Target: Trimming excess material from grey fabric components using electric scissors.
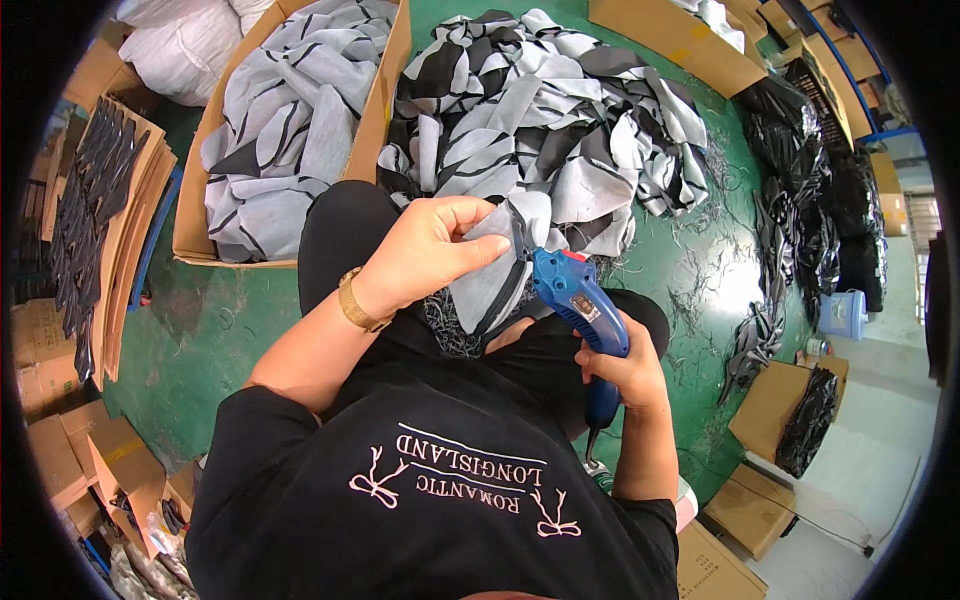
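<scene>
In front of my lap, my left hand [440, 248] pinches the upper edge of a grey fabric piece [487, 282] with a black band along it. My right hand [630, 360] is wrapped round the handle of a blue electric fabric cutter [582, 300] with a red switch; a cord leaves its lower end. The cutter's head touches or nearly touches the fabric's right edge, close to my left fingertips. Exactly where the blade meets the cloth is too small to tell. Just beyond lies a big heap of grey, white and black fabric pieces [540, 120].
A cardboard box [385, 110] filled with similar grey pieces stands at the far left. Thread scraps [700, 290] litter the green floor [240, 330]. Black plastic bags [790, 140] line the right side, with a blue bin [843, 314] near them. Black strips hang over cardboard [150, 190] at left.
</scene>
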Tool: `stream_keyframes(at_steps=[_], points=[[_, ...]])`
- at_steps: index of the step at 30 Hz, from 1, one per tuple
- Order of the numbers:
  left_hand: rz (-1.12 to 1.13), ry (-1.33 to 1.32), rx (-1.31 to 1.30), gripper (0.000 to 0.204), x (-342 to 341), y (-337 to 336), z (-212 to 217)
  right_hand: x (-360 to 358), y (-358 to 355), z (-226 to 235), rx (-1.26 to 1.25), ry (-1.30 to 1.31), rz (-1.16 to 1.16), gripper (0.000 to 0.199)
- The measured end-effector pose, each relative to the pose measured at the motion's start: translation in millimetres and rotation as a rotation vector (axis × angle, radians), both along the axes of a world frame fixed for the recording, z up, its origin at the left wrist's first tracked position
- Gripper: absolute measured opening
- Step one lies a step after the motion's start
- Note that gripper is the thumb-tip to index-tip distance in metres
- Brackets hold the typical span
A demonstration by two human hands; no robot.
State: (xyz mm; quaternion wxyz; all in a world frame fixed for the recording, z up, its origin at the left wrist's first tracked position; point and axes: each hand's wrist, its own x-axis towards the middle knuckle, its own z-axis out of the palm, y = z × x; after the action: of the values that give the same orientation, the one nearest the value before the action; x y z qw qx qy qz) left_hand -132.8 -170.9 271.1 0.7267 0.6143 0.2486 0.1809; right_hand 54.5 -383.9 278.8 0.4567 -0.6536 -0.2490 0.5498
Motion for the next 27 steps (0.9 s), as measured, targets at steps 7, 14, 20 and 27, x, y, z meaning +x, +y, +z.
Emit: stream_keyframes(at_steps=[7, 14, 20, 27], points=[[-0.126, 0.031, 0.076, 0.017, -2, 3, -2, 6, 3, 3, -0.031, 0.05, 0.033, 0.04], [-0.058, 0.021, 0.114, 0.026, -1, 7, -3, 3, 28, -13, 0.114, 0.274, -0.116, 0.037], [0.357, -0.133, 0.018, 0.025, -22, 47, -15, 16, 27, -23, 0.28, 0.322, -0.336, 0.043], [1.163, -0.455, 0.132, 0.028, -122, 135, -29, 37, 34, -32, 0.353, 0.341, -0.412, 0.041]])
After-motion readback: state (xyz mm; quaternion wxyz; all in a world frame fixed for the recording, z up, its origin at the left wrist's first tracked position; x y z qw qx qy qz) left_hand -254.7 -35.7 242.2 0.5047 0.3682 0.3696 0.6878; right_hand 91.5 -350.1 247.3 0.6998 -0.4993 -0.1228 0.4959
